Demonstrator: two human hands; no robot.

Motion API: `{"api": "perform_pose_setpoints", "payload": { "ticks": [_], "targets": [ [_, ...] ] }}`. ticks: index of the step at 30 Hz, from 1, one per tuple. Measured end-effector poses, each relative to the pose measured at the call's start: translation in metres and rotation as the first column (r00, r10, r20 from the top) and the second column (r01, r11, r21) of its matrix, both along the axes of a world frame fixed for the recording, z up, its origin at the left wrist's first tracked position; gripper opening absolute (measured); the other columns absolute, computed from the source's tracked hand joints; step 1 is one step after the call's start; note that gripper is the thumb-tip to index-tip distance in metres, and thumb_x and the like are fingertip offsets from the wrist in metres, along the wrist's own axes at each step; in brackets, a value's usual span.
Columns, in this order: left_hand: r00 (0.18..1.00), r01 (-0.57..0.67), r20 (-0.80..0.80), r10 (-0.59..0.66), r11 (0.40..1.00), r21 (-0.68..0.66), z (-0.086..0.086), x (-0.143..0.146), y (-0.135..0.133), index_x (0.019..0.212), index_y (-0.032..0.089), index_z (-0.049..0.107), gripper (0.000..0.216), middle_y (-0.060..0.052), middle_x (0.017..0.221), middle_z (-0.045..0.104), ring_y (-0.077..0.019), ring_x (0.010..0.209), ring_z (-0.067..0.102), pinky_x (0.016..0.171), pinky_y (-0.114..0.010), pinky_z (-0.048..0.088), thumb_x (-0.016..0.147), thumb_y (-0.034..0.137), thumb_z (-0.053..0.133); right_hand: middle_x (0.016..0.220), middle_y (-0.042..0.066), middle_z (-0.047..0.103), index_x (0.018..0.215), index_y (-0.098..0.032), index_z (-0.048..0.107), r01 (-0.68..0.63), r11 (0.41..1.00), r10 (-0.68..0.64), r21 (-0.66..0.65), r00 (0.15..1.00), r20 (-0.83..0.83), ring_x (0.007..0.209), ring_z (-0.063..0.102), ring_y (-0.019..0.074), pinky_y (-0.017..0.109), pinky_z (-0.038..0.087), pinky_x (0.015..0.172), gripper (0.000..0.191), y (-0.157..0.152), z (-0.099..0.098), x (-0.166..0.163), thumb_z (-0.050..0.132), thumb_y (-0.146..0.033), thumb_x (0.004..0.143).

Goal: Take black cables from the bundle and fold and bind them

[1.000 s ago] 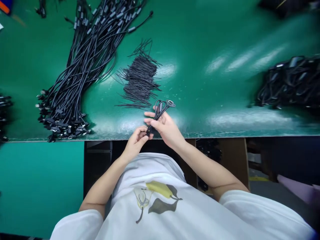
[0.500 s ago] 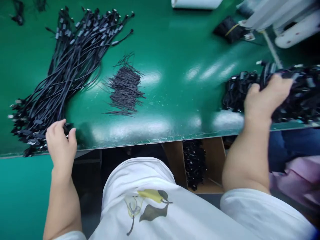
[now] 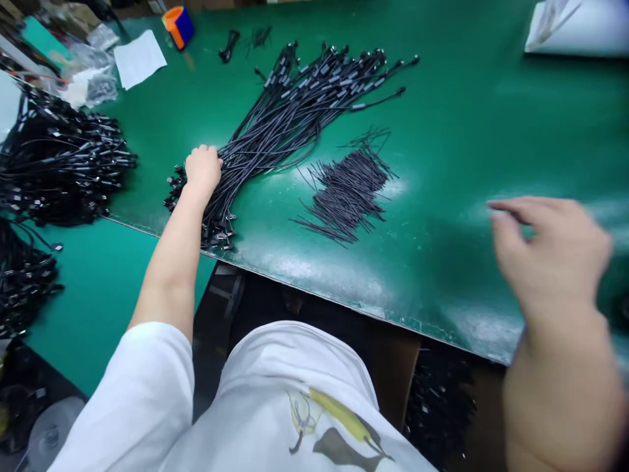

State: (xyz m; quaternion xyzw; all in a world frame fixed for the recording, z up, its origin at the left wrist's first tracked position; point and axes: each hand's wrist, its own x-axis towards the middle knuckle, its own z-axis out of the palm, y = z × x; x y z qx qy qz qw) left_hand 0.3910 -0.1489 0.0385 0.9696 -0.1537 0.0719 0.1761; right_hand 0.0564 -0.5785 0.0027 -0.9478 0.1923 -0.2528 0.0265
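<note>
My left hand (image 3: 202, 170) is closed over the near-left end of a long bundle of black cables (image 3: 275, 137) on the green table. Its fingers are curled down among the connectors, and their tips are hidden. Grey sleeves show near the far ends of these cables. My right hand (image 3: 550, 252), slightly blurred, hangs above the table on the right. Its thumb and forefinger come together, and I see nothing between them. Between my hands, nearer the cables, lies a pile of thin black ties (image 3: 348, 190).
Another heap of black cables (image 3: 63, 164) lies at the left, above a further cable pile (image 3: 24, 282). Paper (image 3: 140, 59), plastic bags and an orange-and-blue holder (image 3: 178, 27) sit at the back left. Below the table edge stands a box (image 3: 393, 367) with dark parts.
The view has swung left. My left hand has moved onto the cable bundle and closed there. My right hand has come away from the black cable heap on the right.
</note>
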Motion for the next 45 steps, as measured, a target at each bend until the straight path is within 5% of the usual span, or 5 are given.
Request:
{"api": "perform_pose_setpoints", "payload": {
  "ticks": [14, 20, 28, 33, 45],
  "targets": [
    [0.904, 0.405, 0.237, -0.355, 0.889, -0.213, 0.086, -0.049, -0.006, 0.1, 0.018, 0.063, 0.018, -0.003, 0.088, 0.062, -0.0142, 0.077, 0.057, 0.076, -0.027, 0.044, 0.094, 0.03, 0.051, 0.146, 0.014, 0.047, 0.143, -0.019, 0.045, -0.714, 0.627, 0.731, 0.313, 0.678, 0.082, 0.1, 0.064, 0.0214, 0.04, 0.051, 0.094, 0.052, 0.191, 0.076, 0.238, 0.051, -0.025, 0.092],
    [0.942, 0.336, 0.058, -0.332, 0.935, -0.108, 0.108, -0.07, 0.041, 0.103, 0.019, 0.069, 0.021, -0.001, 0.082, 0.064, -0.0143, 0.069, 0.056, 0.071, -0.028, 0.045, 0.089, 0.032, 0.057, 0.096, 0.008, 0.068, 0.104, -0.01, 0.067, -0.618, 0.715, 0.682, 0.327, 0.72, -0.13, 0.089, 0.064, 0.0181, 0.03, 0.046, 0.086, 0.03, 0.212, 0.122, 0.346, 0.038, -0.018, 0.1],
    [0.971, 0.235, 0.211, -0.116, 0.645, -0.727, 0.081, -0.053, 0.09, 0.09, 0.016, 0.067, 0.014, 0.004, 0.065, 0.058, -0.0099, 0.065, 0.063, 0.069, -0.025, 0.051, 0.092, 0.025, 0.056, 0.078, -0.003, 0.06, 0.103, -0.01, 0.067, -0.847, 0.478, 0.842, 0.233, 0.517, 0.154, 0.06, 0.058, 0.0058, 0.016, 0.039, 0.059, 0.032, 0.206, 0.203, 0.316, 0.04, -0.029, 0.104],
    [0.958, 0.179, 0.028, -0.286, 0.518, -0.837, 0.104, -0.098, 0.086, 0.088, 0.016, 0.071, 0.013, 0.005, 0.055, 0.051, -0.0076, 0.042, 0.051, 0.04, -0.021, 0.038, 0.088, 0.028, 0.066, 0.052, -0.009, 0.047, 0.071, -0.009, 0.065, -0.618, 0.767, 0.642, 0.172, 0.745, -0.182, 0.054, 0.043, 0.0058, 0.02, 0.037, 0.069, 0.019, 0.179, 0.199, 0.344, 0.064, -0.012, 0.09],
    [0.888, 0.017, -0.072, -0.453, 0.191, -0.981, 0.131, -0.135, 0.099, 0.082, 0.017, 0.072, 0.023, 0.006, 0.047, 0.03, -0.0043, 0.036, 0.029, 0.029, -0.016, 0.023, 0.077, 0.039, 0.077, 0.103, 0.0, 0.059, 0.099, -0.021, 0.054, -0.791, 0.604, 0.716, 0.098, 0.593, 0.369, 0.094, 0.05, 0.0078, 0.023, 0.043, 0.095, 0.02, 0.198, 0.209, 0.309, 0.034, -0.023, 0.102]
  ]
}}
